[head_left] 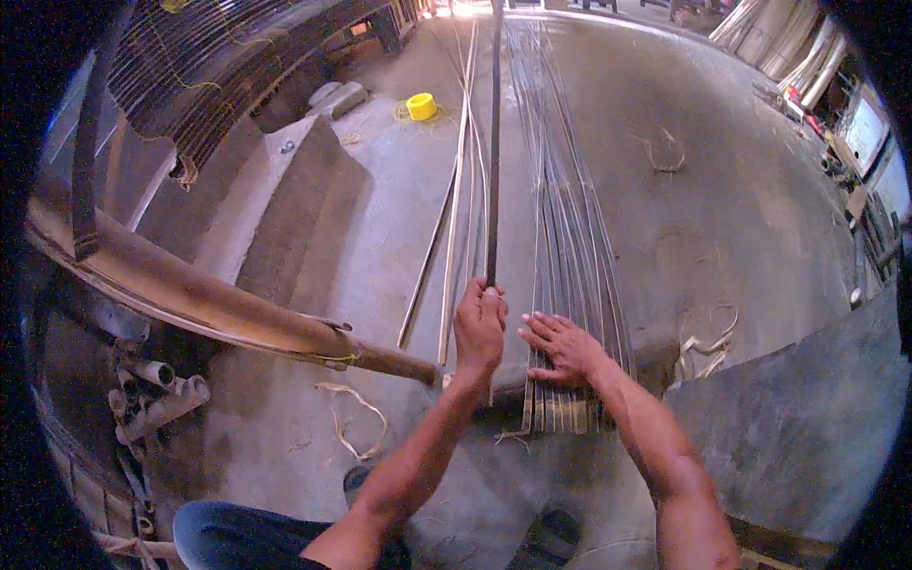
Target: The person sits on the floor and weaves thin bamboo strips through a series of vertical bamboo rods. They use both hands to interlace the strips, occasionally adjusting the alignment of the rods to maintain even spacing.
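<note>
My left hand (481,328) is closed round the near end of a long dark strip (494,171), which runs straight away from me toward the far end of the floor. To its right, my right hand (562,350) lies with fingers stretched out over a row of long thin strips (579,256). Those strips lie side by side, their near ends resting over a low block and fanned slightly apart. Left of the dark strip, several loose pale strips (449,237) stretch along the floor.
A bamboo pole (209,294) crosses at the left, beside a concrete ledge (285,199). A yellow roll of twine (421,106) sits on the floor. Cut bamboo tubes (166,408) lie lower left, a grey sheet (798,427) at the right. Bamboo poles (779,43) lean far right.
</note>
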A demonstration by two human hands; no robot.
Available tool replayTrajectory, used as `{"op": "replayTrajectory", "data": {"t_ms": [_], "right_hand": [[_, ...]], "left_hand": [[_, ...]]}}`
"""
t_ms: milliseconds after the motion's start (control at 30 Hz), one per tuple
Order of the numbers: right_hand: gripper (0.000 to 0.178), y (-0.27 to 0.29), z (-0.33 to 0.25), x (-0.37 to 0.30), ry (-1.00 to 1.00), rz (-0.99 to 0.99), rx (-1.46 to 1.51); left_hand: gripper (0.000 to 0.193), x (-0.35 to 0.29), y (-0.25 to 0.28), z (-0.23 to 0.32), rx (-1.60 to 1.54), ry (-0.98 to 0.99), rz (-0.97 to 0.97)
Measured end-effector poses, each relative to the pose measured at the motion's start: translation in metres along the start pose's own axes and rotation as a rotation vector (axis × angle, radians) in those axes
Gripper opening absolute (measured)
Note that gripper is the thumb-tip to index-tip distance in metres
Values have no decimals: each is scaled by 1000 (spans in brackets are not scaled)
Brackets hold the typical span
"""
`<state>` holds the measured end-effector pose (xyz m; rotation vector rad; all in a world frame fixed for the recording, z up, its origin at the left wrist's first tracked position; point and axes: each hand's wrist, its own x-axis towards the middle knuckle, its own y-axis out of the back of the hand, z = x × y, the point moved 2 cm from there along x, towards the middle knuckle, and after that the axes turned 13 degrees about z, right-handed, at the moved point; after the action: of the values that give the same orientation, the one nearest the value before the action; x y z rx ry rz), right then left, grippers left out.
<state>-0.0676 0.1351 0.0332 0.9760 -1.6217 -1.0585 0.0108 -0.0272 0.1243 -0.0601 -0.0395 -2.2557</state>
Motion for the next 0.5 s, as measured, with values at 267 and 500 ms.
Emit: {"op": "replayTrajectory", "data": {"t_ms": [267,500], "right_hand": [[74,0,-4,4,0,-6,-40],[73,-5,-1,-4,-16,-1,-39]], "left_hand": [[29,116,3,-38,178,39,97],[36,157,-1,-16,413,-289,414]]}}
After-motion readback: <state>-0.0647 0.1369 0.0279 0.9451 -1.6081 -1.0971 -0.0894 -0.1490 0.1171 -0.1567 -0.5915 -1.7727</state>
